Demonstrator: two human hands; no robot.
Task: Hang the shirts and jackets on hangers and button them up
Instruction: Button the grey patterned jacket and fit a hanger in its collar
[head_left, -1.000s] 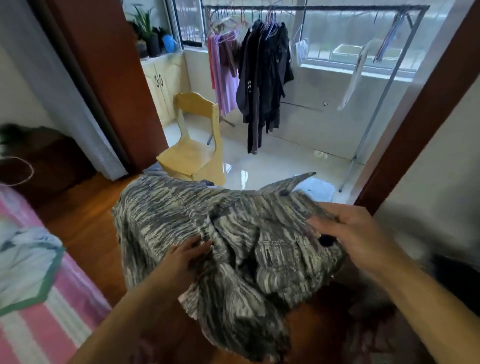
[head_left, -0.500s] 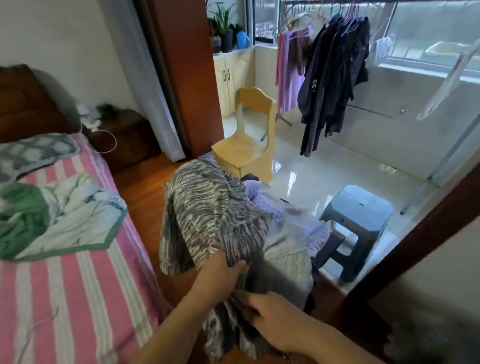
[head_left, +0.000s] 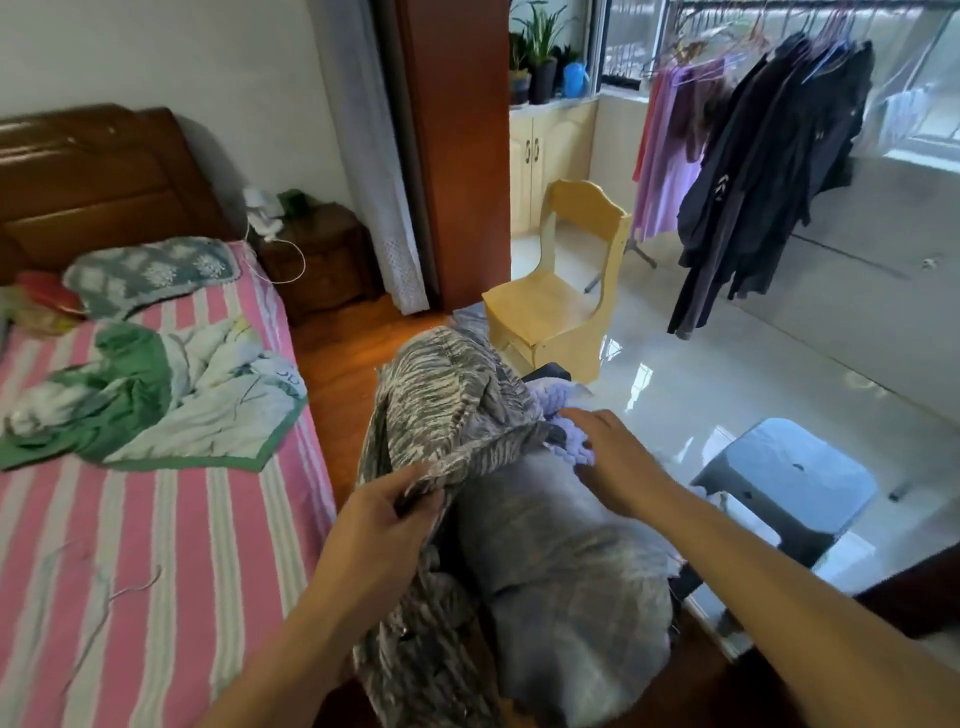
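Note:
A grey-and-cream streaked shirt (head_left: 441, 410) hangs bunched in front of me, and my left hand (head_left: 387, 514) is shut on a fold of its edge. Beneath it lies a pile of clothes: a grey-blue checked garment (head_left: 561, 582) and a lilac knitted piece (head_left: 569, 436). My right hand (head_left: 613, 462) hovers with fingers spread over the lilac piece and the grey garment, holding nothing. A thin wire hanger (head_left: 109, 613) lies on the pink striped bed (head_left: 171, 545) to my left.
A crumpled green-and-white blanket (head_left: 156, 400) lies on the bed. A yellow wooden chair (head_left: 566, 291) and a blue plastic stool (head_left: 789, 478) stand on the tiled floor. A clothes rail with dark and purple garments (head_left: 769, 171) is at the back right.
The view has swung left toward the bed. My right hand let go of the streaked shirt and moved out over the pile; my left hand has kept the shirt.

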